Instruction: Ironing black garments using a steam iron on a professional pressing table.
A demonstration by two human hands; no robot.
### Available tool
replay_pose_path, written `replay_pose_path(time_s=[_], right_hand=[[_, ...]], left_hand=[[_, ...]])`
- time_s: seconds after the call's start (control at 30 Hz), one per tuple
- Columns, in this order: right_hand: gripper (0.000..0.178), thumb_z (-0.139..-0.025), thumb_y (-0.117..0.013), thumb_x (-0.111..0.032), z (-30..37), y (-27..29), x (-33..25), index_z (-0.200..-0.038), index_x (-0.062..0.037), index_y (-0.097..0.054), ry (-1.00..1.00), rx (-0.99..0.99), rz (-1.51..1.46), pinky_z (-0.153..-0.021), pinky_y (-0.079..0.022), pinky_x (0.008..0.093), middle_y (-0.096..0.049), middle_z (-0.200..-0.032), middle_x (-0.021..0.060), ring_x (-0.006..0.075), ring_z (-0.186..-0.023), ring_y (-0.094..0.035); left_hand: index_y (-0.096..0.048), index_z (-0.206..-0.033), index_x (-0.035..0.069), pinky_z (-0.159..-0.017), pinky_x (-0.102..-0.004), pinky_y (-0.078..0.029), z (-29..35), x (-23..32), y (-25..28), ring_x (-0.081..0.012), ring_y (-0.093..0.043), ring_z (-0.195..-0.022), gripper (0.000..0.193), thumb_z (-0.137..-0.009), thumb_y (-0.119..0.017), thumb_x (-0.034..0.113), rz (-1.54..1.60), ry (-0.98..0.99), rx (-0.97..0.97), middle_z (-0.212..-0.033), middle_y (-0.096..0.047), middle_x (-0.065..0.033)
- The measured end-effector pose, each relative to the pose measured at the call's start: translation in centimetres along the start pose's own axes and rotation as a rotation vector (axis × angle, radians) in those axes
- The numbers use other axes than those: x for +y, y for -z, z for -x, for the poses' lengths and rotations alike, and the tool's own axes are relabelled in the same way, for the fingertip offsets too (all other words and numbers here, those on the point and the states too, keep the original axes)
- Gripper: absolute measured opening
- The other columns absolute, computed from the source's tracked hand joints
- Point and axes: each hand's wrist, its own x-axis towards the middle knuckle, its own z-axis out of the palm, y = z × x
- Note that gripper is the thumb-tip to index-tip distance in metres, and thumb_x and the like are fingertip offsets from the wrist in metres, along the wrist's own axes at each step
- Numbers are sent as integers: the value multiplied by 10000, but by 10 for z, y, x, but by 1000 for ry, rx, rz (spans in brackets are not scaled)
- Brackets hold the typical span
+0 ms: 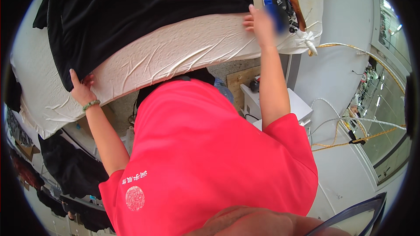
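Note:
A black garment point(144, 8), soft and folded in places, lies over a padded table with a wrinkled cream cover point(170, 54). My left hand point(83, 91), with a beaded bracelet at the wrist, is at the garment's near left corner. Its thumb lies on the black fabric and the fingers curl by the hem, which it grips. At the right end of the hem is my right hand point(262, 24), thumb stretched up at the corner and fingers apart over the cover. Just beyond it rests a blue and black iron point(278, 0) with a brown handle point(296, 8), partly blurred.
White knotted cloth point(306, 39) hangs at the table's right corner. Yellow and white cords point(367, 52) loop off to the right. Under the table stands a white box point(299, 105) beside a wooden board point(238, 83). Dark garments point(72, 161) hang at lower left.

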Motion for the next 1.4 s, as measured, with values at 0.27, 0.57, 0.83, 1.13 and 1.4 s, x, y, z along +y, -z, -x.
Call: replay_pose_path(time_s=[0.27, 0.57, 0.83, 1.13, 1.4], right_hand=[[506, -1015, -542, -455, -16, -10, 12, -764, -26, -638, 709, 399, 1032, -532, -518, 478, -706, -761, 211, 368, -649, -694], [490, -1002, -551, -391, -17, -4, 23, -649, -60, -625, 866, 339, 1170, -515, -508, 512, -654, -632, 203, 416, -582, -653], [440, -998, -567, -380, -25, -5, 28, -709, -64, -665, 850, 388, 1126, -523, -501, 529, -641, -641, 224, 433, -591, -643], [589, -1011, -489, -547, -12, 4, 13, -858, -15, -687, 503, 290, 999, -686, -486, 571, -662, -789, 283, 487, -802, -654], [638, -1002, -477, -578, -11, -7, 3, -864, 3, -703, 436, 263, 1019, -699, -489, 574, -671, -820, 295, 482, -808, -666]], left_hand=[[-705, -801, -54, -554, -492, -534, -26, -19, 18, -393, -709, -675, 731, -995, -466, 609, -1380, -510, 404, -718, -699, -242], [-706, -742, -4, -594, -550, -535, -40, -29, 35, -452, -692, -701, 750, -1012, -373, 611, -1557, -589, 299, -747, -700, -243], [-719, -845, -31, -715, -574, -547, -30, -13, 26, -501, -687, -832, 836, -1002, -300, 676, -1500, -477, 218, -831, -699, -296], [-664, -1154, -9, -871, -375, -522, -26, 116, -29, -253, -667, -1000, 446, -935, -720, 377, -844, -905, 129, -1073, -693, -139], [-662, -1223, -19, -965, -427, -507, -217, 234, -215, -369, -625, -1157, 649, -795, -783, 454, -578, -423, -33, -1338, -628, -203]])
